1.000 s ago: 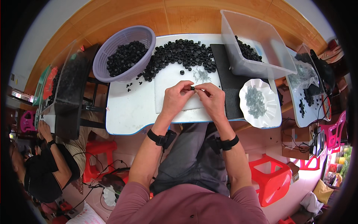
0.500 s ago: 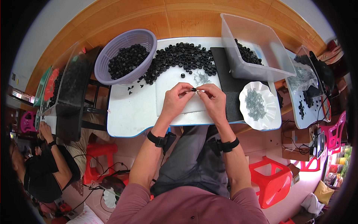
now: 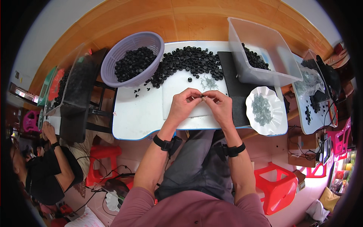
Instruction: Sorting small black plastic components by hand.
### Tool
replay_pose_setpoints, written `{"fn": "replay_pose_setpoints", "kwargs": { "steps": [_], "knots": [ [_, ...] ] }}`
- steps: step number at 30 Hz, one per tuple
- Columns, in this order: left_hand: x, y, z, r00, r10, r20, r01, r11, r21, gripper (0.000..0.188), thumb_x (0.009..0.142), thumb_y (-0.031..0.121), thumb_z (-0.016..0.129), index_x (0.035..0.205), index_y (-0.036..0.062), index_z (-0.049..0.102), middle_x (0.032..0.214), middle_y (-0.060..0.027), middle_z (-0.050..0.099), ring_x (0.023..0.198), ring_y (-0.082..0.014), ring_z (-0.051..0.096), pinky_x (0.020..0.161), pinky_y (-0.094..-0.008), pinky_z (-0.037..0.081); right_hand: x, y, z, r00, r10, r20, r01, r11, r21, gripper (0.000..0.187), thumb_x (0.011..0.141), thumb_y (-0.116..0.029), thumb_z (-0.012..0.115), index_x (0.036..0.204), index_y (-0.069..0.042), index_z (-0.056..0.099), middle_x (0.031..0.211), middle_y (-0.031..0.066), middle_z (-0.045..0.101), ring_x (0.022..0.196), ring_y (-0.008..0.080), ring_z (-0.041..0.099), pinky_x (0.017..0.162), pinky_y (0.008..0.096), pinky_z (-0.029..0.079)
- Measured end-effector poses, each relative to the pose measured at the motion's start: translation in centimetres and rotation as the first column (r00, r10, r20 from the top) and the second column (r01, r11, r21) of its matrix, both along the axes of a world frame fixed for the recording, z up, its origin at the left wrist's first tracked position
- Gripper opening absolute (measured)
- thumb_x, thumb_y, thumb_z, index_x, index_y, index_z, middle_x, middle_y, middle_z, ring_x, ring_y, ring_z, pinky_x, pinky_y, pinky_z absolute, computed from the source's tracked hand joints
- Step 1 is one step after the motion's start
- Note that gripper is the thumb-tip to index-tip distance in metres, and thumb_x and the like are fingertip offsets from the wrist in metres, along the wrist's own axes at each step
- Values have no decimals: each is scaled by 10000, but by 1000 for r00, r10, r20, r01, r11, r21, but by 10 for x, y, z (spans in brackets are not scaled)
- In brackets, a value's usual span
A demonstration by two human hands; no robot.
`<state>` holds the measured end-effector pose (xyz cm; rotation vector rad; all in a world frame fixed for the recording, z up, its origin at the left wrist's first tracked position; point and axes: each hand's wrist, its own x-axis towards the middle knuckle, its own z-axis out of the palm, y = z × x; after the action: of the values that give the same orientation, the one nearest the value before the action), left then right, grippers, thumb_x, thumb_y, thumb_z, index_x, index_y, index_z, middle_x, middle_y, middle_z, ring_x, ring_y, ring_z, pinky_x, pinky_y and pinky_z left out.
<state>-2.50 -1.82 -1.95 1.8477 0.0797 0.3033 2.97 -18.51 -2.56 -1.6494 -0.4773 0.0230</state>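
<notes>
My left hand (image 3: 184,105) and my right hand (image 3: 219,106) meet over a white board (image 3: 172,99) on the table. Thumbs and fingertips of both pinch a tiny black part (image 3: 202,95), mostly covered by the fingers. Just beyond lies a small heap of thin clear pieces (image 3: 208,83), with a single black round part (image 3: 190,80) beside it. Behind these spreads a wide pile of black round parts (image 3: 193,59).
A purple basket (image 3: 107,77) of black parts stands left, with several small bits below it. On the right are a dark mat (image 3: 236,102), a clear plastic box (image 3: 280,62) and a scalloped white plate (image 3: 278,123) of clear pieces. A co-worker (image 3: 53,162) sits at left; red stools (image 3: 281,193) stand below.
My fingertips have come closer together, covering more of the black part. The whole view has shifted slightly; the piles and containers look the same.
</notes>
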Motion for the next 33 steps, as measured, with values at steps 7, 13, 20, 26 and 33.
{"fn": "replay_pose_setpoints", "kwargs": {
  "steps": [7,13,20,26,33],
  "knots": [
    [10,7,-3,965,251,80,-245,967,-75,342,853,45,793,1183,36,702,1048,-110,722,867,-151,695,776,-291,563,4,4,-3,987,-161,5,159,980,117,157,879,-39,754,1033,-12,767,957,47,762,703,66,629,630,234,499],
    [37,27,12,952,302,39,-278,807,521,419,813,120,813,1209,39,702,1016,-110,645,887,-223,658,797,-343,534,5,4,-6,985,-157,77,151,985,79,160,877,-40,748,1035,-20,766,945,65,756,706,104,654,639,253,508],
    [37,12,14,976,210,52,-211,871,443,308,833,127,811,1108,24,721,971,-125,742,870,-266,721,789,-367,569,2,3,-4,980,-173,98,166,983,75,151,874,-40,751,1023,-20,764,932,74,754,703,130,674,630,266,515],
    [16,-14,-6,974,200,102,-211,972,104,250,869,56,775,1112,27,726,916,-74,773,790,-132,725,743,-264,575,0,4,4,978,-172,117,162,982,92,139,878,-29,746,1015,-18,762,944,84,760,703,130,678,618,261,514],
    [11,-17,-4,978,171,115,-180,981,67,263,865,36,776,1121,17,720,971,-82,784,847,-136,744,779,-275,588,1,3,1,979,-165,122,155,984,85,140,892,-11,742,1030,-11,763,966,74,759,724,98,659,638,244,509]
  ]
}}
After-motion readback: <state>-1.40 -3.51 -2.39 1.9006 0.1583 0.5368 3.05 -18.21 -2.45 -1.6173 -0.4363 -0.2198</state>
